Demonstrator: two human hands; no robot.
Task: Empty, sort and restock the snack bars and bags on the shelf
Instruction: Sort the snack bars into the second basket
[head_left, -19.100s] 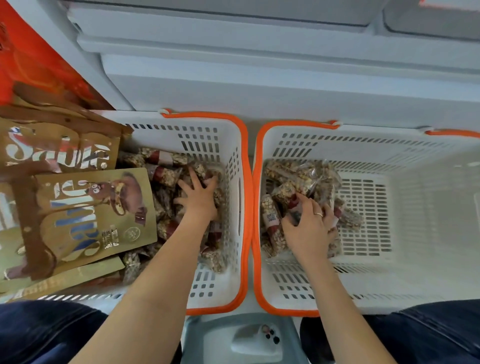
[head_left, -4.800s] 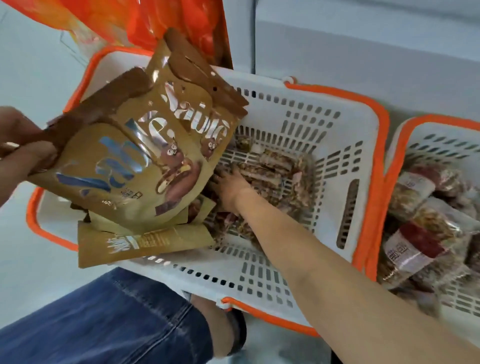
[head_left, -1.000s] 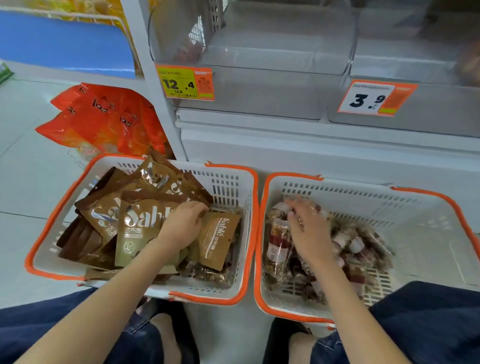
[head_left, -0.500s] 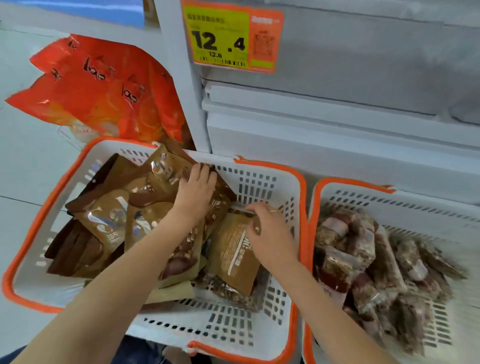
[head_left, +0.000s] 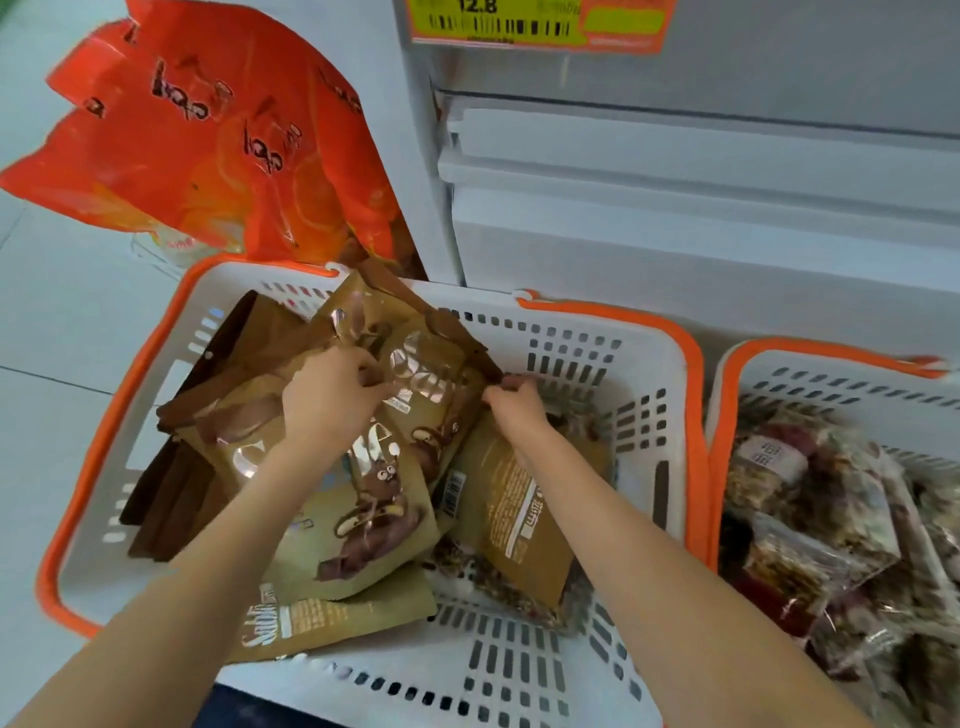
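Several gold-brown snack bags (head_left: 384, 499) with a cartoon animal lie piled in the left white basket (head_left: 639, 364) with an orange rim. My left hand (head_left: 327, 400) grips the top of the stack of bags near its upper edge. My right hand (head_left: 517, 402) pinches the right upper corner of the same stack. Under the bags, a few clear-wrapped snack bars (head_left: 483, 577) show on the basket floor. The right basket (head_left: 810, 358) holds several clear-wrapped snack bars (head_left: 810, 519) with red labels.
Orange snack bags (head_left: 218, 156) lean against the shelf post behind the left basket. A yellow-orange price tag (head_left: 535, 23) sits on the shelf edge above. The white shelf base (head_left: 675, 208) runs behind both baskets. Pale floor tiles lie to the left.
The view has moved closer to the left basket. My right hand has shifted up from the lone bag to the corner of the stack. My left hand has closed on the stack's top.
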